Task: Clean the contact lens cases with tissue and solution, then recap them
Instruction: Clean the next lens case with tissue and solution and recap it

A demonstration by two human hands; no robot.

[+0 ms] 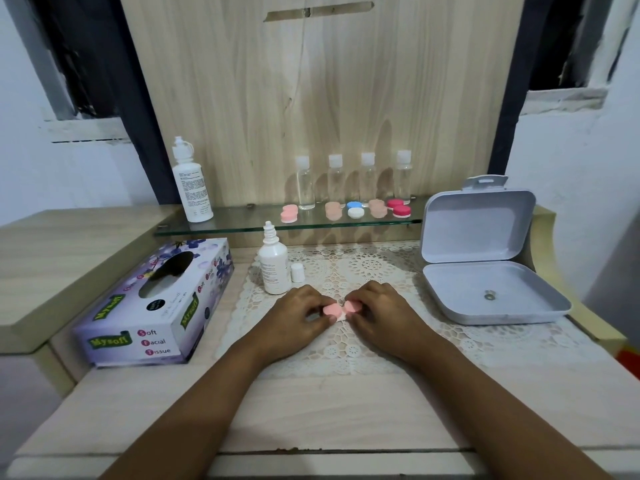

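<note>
A pink contact lens case [341, 310] lies on the lace mat [363, 271], held between both hands. My left hand [301, 315] grips its left pink cap and my right hand [377, 311] grips the right one. The case's white body shows just below the caps. A small solution bottle [274, 268] stands uncapped behind my left hand, its white cap [298, 272] beside it. The tissue box [156, 306] lies to the left. Several more lens cases [349, 209] sit on the glass shelf [242, 228].
A tall white solution bottle [192, 183] and several clear bottles [353, 178] stand on the shelf. An open grey plastic box [485, 271] with a small metal ring inside sits at the right. A wooden panel rises behind the shelf.
</note>
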